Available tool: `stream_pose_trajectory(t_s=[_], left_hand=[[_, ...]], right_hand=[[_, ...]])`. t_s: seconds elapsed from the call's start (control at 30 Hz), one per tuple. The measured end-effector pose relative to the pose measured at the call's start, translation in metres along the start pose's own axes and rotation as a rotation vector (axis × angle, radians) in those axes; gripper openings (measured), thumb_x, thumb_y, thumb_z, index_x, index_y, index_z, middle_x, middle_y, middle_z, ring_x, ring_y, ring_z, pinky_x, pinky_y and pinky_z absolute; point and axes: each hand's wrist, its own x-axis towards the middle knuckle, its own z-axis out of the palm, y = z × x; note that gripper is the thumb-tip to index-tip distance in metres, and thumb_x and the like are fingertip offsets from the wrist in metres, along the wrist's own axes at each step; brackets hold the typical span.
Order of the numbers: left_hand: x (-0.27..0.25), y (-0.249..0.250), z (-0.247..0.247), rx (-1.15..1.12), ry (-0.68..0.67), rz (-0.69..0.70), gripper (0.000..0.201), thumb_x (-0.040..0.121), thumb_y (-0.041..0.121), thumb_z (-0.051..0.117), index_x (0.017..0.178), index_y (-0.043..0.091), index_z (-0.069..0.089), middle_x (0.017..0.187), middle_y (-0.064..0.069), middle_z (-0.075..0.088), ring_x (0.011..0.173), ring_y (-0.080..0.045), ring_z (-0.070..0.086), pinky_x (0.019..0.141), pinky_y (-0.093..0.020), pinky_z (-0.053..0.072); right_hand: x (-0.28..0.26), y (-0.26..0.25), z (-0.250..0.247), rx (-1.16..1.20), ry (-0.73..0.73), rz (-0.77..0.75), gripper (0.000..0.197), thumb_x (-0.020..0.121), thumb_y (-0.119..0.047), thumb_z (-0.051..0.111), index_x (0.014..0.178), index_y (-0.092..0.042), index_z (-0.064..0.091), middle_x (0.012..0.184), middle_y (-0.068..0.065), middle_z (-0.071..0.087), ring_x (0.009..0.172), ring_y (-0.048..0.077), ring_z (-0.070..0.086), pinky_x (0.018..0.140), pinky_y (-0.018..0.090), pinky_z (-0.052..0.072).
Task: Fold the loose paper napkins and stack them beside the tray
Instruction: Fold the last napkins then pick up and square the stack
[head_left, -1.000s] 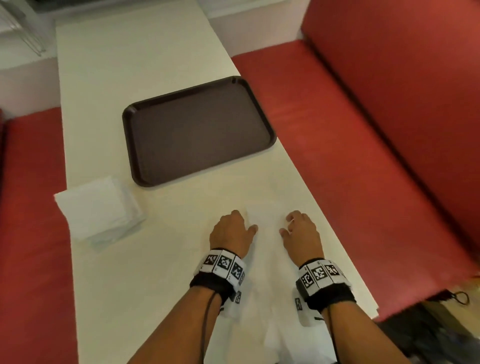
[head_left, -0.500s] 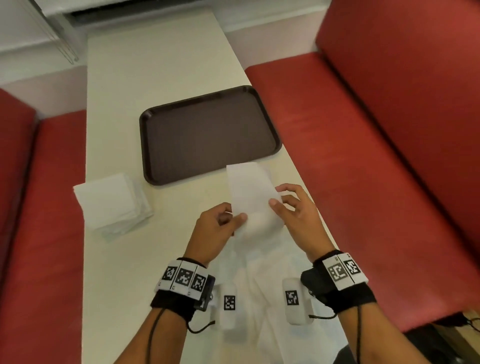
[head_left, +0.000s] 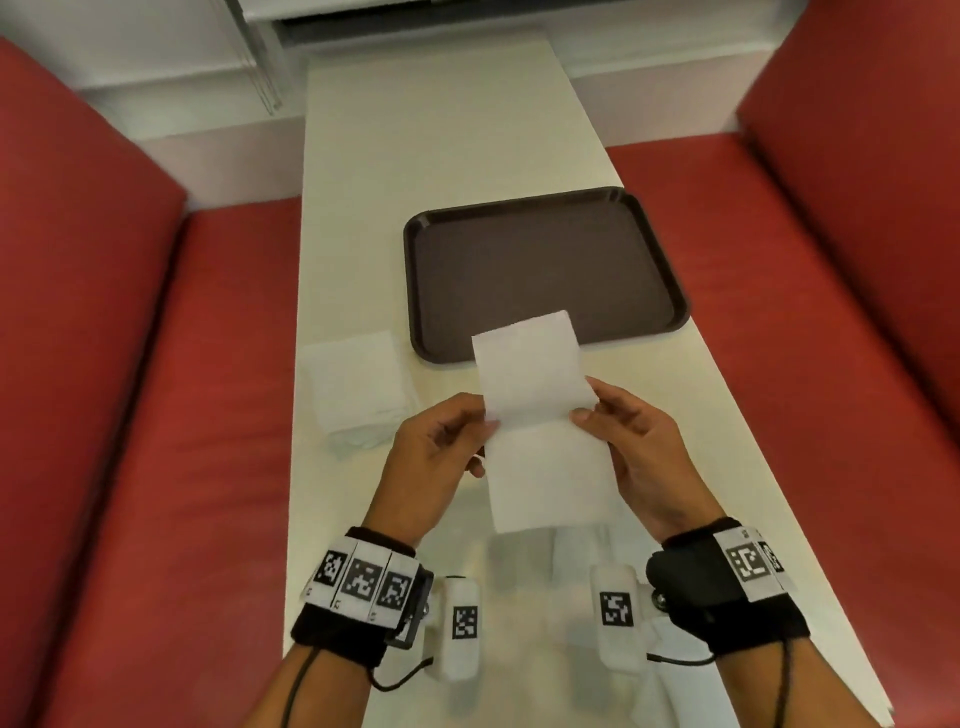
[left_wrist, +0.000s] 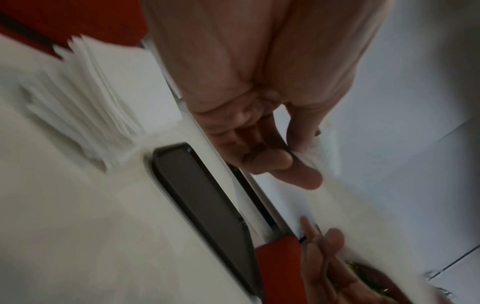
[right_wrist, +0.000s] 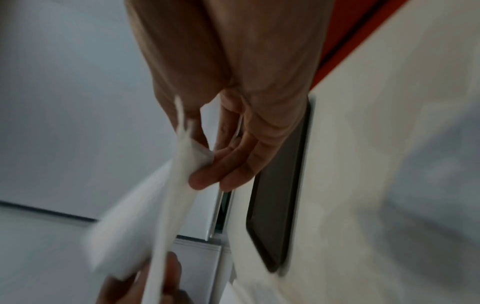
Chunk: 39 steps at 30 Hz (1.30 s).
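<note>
I hold a white paper napkin (head_left: 535, 410) up above the table, a crease running across its middle. My left hand (head_left: 441, 457) pinches its left edge at the crease. My right hand (head_left: 634, 441) pinches the right edge between thumb and fingers, as the right wrist view shows with the napkin (right_wrist: 182, 174) against my fingers (right_wrist: 223, 168). A stack of folded napkins (head_left: 358, 389) lies left of the dark brown tray (head_left: 545, 270). In the left wrist view the stack (left_wrist: 85, 115) and tray (left_wrist: 202, 197) are blurred. More loose napkins (head_left: 545, 566) lie on the table under my wrists.
The narrow white table (head_left: 441, 145) runs away from me between red bench seats (head_left: 156, 415) on both sides. The stack of napkins sits at the table's left edge. A wall and a window ledge close the far end.
Both hands rose from the table, picked up one napkin and lifted it; it now hangs taller and flatter between my pinching fingers. My head view shifted so that the table sits centred.
</note>
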Motion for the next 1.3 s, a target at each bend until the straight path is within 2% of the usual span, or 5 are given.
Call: stream_pose_trajectory(t_s=[0.23, 0.43, 0.77, 1.0, 1.3], left_hand=[[-0.001, -0.016, -0.079, 0.072, 0.047, 0.022, 0.049, 0.099, -0.009, 0.042, 0.081, 0.025, 0.073, 0.091, 0.003, 0.071, 0.08, -0.03, 0.062, 0.06, -0.026, 0.05], [-0.001, -0.02, -0.124, 0.089, 0.228, 0.018, 0.023, 0.104, 0.012, 0.046, 0.112, 0.027, 0.062, 0.081, -0.005, 0.069, 0.075, -0.029, 0.064, 0.062, -0.038, 0.052], [0.041, -0.022, -0.164, -0.013, 0.458, -0.117, 0.016, 0.092, 0.036, 0.068, 0.098, 0.022, 0.064, 0.078, 0.0, 0.073, 0.073, -0.013, 0.067, 0.071, -0.045, 0.056], [0.072, -0.045, -0.165, 0.415, 0.472, -0.068, 0.024, 0.083, 0.028, 0.08, 0.095, 0.019, 0.061, 0.068, 0.009, 0.065, 0.064, 0.005, 0.059, 0.058, 0.0, 0.038], [0.091, -0.084, -0.162, 0.449, 0.479, -0.171, 0.045, 0.08, 0.029, 0.082, 0.106, 0.017, 0.048, 0.059, 0.003, 0.058, 0.054, -0.006, 0.055, 0.054, -0.019, 0.042]], right_hand=[[0.012, 0.016, 0.079, -0.076, -0.112, 0.053, 0.032, 0.101, -0.012, 0.04, 0.093, -0.01, 0.071, 0.107, -0.001, 0.069, 0.094, 0.018, 0.063, 0.077, 0.03, 0.05], [0.026, 0.03, 0.141, -0.261, -0.096, -0.041, 0.029, 0.085, -0.009, 0.072, 0.112, -0.019, 0.065, 0.102, 0.007, 0.073, 0.09, 0.019, 0.073, 0.076, 0.032, 0.06], [0.082, 0.036, 0.198, -0.498, -0.131, -0.274, 0.04, 0.089, -0.013, 0.07, 0.125, -0.023, 0.056, 0.114, 0.001, 0.065, 0.099, 0.018, 0.067, 0.078, 0.03, 0.06], [0.114, 0.059, 0.203, -0.734, -0.033, -0.386, 0.041, 0.093, -0.016, 0.067, 0.129, -0.029, 0.052, 0.112, -0.005, 0.063, 0.096, 0.011, 0.063, 0.08, 0.023, 0.057], [0.15, 0.094, 0.19, -1.07, -0.005, -0.215, 0.05, 0.1, -0.024, 0.053, 0.148, -0.023, 0.04, 0.133, 0.005, 0.041, 0.112, 0.011, 0.031, 0.095, 0.023, 0.032]])
